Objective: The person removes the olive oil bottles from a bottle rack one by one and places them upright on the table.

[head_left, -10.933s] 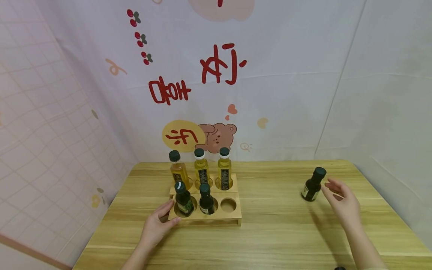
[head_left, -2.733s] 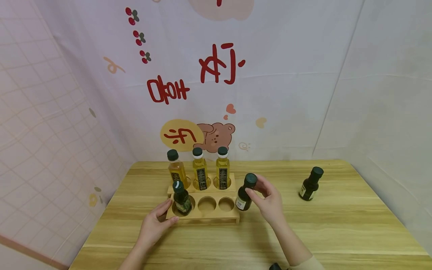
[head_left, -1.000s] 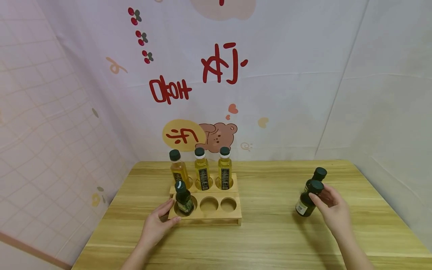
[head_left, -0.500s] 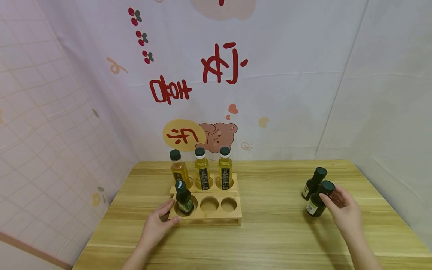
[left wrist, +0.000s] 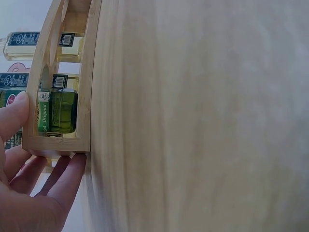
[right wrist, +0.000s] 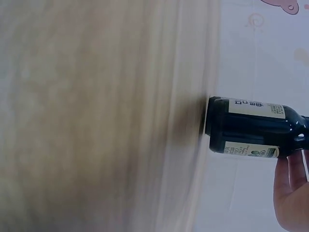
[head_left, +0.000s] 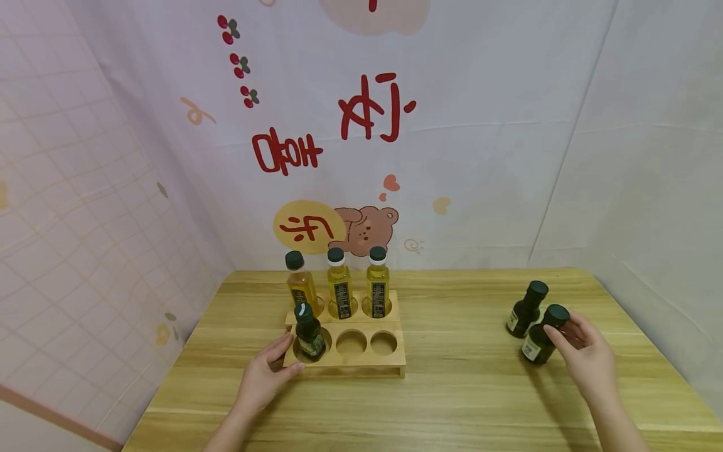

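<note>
At the left end of the two-step wooden bottle rack [head_left: 392, 361], my left hand [head_left: 261, 376] grips the wood, thumb at the front and fingers along its side. A green glass bottle [head_left: 309, 339] stands in the front step's left hole; the other two front holes hold nothing. Far to the right, my right hand [head_left: 590, 358] pinches a small dark bottle [head_left: 538, 344] just below its green cap. It is upright, its base at or barely above the tabletop. Close behind it stands a similar dark bottle [head_left: 529, 307]; whether the two touch I cannot tell.
On the rack's back step stand three oil bottles: an amber one [head_left: 301, 289] at left and two yellow ones, the middle bottle [head_left: 340, 289] and the right bottle [head_left: 378, 289]. The wooden table [head_left: 452, 402] meets a printed white cloth [head_left: 480, 188] behind.
The dark bottle from the rack's front middle hole has been lifted out and carried right beside the other dark bottle. Lately it shifted slightly further right. My left hand has kept its place.
</note>
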Tool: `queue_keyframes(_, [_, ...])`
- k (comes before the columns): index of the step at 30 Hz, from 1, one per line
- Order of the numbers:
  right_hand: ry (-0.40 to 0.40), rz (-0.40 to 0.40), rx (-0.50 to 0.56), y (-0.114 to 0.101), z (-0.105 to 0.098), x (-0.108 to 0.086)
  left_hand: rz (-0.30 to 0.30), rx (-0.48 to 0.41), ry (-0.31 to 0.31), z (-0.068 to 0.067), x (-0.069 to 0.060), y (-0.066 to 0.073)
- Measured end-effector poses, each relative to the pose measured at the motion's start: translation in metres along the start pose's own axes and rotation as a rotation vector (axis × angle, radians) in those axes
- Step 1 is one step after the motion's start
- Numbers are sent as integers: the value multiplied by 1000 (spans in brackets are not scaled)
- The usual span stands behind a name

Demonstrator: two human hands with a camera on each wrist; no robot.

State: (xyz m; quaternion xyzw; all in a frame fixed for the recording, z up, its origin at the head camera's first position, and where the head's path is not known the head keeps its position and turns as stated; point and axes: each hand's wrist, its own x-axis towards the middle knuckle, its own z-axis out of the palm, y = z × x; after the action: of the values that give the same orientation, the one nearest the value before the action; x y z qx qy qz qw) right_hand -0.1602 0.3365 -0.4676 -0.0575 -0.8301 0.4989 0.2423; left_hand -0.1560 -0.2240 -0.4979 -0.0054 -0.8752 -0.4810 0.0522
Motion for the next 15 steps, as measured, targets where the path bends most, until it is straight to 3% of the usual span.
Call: queue_keyframes(15, [-5,-12,8,8,1,2,-2,-7,1,0,0,-1])
